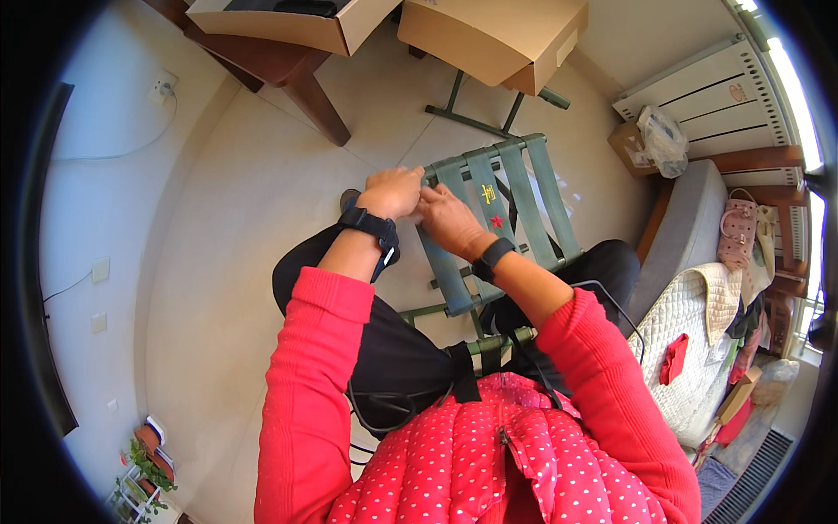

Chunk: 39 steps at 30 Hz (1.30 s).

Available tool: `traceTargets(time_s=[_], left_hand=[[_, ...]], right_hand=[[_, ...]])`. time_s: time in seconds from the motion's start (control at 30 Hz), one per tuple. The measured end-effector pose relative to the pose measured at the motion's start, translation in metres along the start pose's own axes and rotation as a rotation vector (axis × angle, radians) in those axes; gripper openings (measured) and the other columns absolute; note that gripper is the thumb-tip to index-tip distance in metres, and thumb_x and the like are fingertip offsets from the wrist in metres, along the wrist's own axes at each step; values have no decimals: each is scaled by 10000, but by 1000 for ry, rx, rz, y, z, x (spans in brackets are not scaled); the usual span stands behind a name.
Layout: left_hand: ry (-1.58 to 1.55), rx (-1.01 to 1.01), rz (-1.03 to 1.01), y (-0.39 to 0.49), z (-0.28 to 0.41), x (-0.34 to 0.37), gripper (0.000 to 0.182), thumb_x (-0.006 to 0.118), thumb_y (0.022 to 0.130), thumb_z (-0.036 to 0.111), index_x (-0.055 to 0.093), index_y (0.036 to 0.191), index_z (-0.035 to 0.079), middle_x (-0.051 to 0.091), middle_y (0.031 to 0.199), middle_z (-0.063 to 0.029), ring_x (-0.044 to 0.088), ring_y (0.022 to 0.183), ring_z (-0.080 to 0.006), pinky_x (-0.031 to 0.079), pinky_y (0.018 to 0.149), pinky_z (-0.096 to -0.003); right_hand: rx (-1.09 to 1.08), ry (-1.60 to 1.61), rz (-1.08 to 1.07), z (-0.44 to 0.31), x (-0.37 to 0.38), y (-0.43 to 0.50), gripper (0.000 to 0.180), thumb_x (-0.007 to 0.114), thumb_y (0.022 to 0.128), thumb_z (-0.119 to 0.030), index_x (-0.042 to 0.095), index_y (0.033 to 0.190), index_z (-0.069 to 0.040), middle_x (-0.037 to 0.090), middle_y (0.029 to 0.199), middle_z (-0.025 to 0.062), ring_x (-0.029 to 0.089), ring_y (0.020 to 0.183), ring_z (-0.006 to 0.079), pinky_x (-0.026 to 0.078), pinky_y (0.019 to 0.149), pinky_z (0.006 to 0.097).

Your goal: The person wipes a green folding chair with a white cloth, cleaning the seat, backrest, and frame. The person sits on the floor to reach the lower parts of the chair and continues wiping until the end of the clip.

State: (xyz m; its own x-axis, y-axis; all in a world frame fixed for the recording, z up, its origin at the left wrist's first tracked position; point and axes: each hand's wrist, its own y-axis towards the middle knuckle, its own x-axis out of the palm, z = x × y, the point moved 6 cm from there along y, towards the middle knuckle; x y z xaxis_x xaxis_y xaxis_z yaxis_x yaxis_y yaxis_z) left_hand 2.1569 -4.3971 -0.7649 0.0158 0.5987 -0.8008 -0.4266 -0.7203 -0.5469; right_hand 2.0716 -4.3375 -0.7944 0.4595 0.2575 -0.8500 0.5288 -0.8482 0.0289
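A folding stool point(540, 196) with green webbing straps and a metal frame stands before me; one strap bears yellow writing and a red star. My left hand point(393, 191), with a black strap at the wrist, is at the stool's far left corner. Beside it, my right hand point(450, 219), with a black band at its wrist, lies over the stool's left edge strap, fingertips close to those of the left. The fingers are partly blurred and hide one another, so whether they hold anything cannot be made out.
Ahead are an open cardboard box point(340, 33) on a dark wooden bench point(288, 59) and another cardboard box point(491, 33) above a green metal frame. A sofa with a quilted cover point(668, 327) stands at right. Black cables point(386, 409) hang by my legs. Potted plants point(147, 462) are at lower left.
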Motion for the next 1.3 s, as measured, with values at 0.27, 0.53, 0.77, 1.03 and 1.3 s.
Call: traceTargets(time_s=[0.27, 0.53, 0.77, 1.03, 1.3], left_hand=[[-11, 28, 3, 4, 1, 6, 444, 423, 868, 45, 538, 1293, 106, 614, 1176, -175, 587, 1092, -352, 487, 888, -433], [-59, 0, -30, -2, 6, 11, 592, 421, 876, 76, 353, 1454, 186, 515, 1278, -205, 543, 1120, -397, 457, 936, -452], [-27, 40, -21, 3, 8, 15, 596, 460, 878, 101, 345, 1459, 171, 484, 1322, -175, 535, 1144, -374, 445, 968, -438], [-56, 51, -60, 9, 8, 19, 595, 487, 878, 123, 339, 1453, 113, 480, 1321, -177, 528, 1150, -365, 443, 973, -428], [-9, 16, -56, 6, 13, 18, 612, 501, 879, 143, 318, 1463, 113, 478, 1317, -194, 544, 1124, -381, 453, 963, -446]], right_hand=[[-152, 63, -329, -29, 6, -127, 154, 626, 770, -95, 700, 897, -141, 562, 1008, 26, 544, 940, 282, 495, 833, 354], [182, 20, 162, 54, -101, -142, 251, 577, 717, 3, 698, 918, -85, 623, 995, 99, 559, 953, 322, 464, 871, 388], [378, -172, 401, 132, -137, -84, 315, 542, 763, 38, 679, 1016, -90, 603, 1107, 95, 531, 1026, 330, 471, 900, 402], [495, -149, 165, 166, -116, -128, 318, 549, 755, 46, 686, 995, -112, 594, 1130, 93, 536, 1011, 344, 475, 889, 404], [609, -69, 182, 172, -160, -147, 285, 570, 742, -22, 709, 978, -105, 645, 1015, 142, 607, 979, 351, 490, 875, 408]])
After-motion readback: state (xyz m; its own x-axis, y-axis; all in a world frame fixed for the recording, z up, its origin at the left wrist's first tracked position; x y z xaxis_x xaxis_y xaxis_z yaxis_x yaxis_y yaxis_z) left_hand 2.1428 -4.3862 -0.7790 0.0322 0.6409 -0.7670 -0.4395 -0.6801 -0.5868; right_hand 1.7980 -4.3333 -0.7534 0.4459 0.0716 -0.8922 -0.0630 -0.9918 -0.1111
